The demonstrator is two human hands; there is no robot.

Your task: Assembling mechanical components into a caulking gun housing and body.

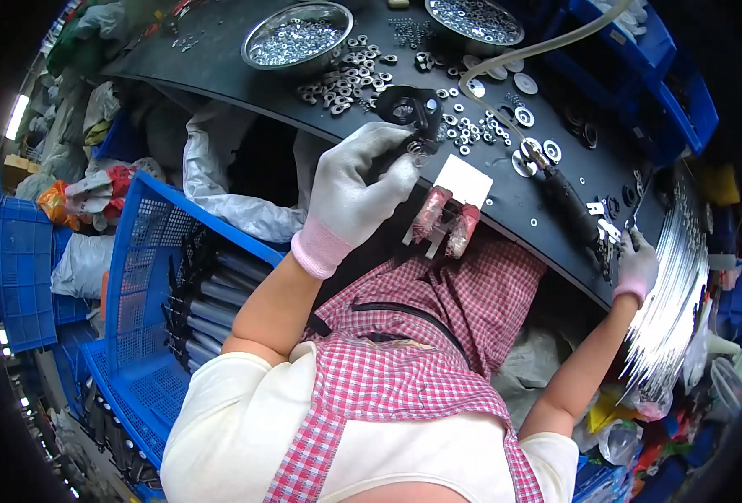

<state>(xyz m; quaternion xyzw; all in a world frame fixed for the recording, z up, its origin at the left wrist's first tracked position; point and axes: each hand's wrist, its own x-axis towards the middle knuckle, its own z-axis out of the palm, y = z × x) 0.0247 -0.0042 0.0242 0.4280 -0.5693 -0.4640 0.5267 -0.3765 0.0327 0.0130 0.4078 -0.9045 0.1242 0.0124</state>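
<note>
My left hand (pixel 354 193), in a white glove with a pink cuff, is closed with thumb and fingers on a black ring-shaped part (pixel 428 117) held over the table's near edge. A small coil spring (pixel 418 149) shows at its fingertips, by the black part. Farther right, my right hand (pixel 638 261), gloved alike, has its fingertips drawn together among small metal pieces (pixel 610 230). What they pinch, if anything, is too small to make out. Just left of that hand lies a black air screwdriver (pixel 570 201) with a pale hose (pixel 547 48).
Two steel bowls (pixel 262 59) (pixel 497 40) of small metal parts stand at the back. Nuts (pixel 467 130) and washers (pixel 524 83) lie loose on the dark table (pixel 212 75). Thin metal rods (pixel 673 277) are bundled right. Blue bins (pixel 681 109) stand back right; a blue crate (pixel 140 251) sits left.
</note>
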